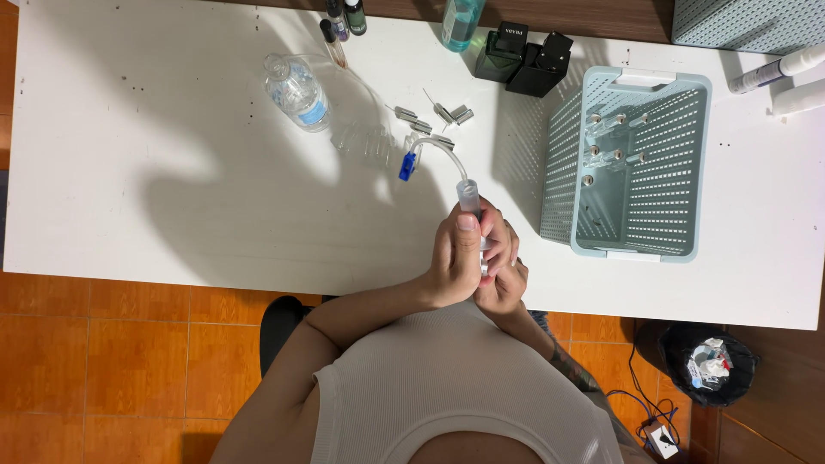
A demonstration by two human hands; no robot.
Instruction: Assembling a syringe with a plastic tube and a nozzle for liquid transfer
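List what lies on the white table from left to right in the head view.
Clear plastic water bottle → blue clip on the curved clear tube → syringe-like clear tube held in both hands → two dark boxes → pale green perforated basket → white marker pens.

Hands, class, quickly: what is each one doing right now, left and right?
Left hand: closed around a clear syringe with a curved tube.
Right hand: closed against the syringe's lower end; what it grips cannot be told.
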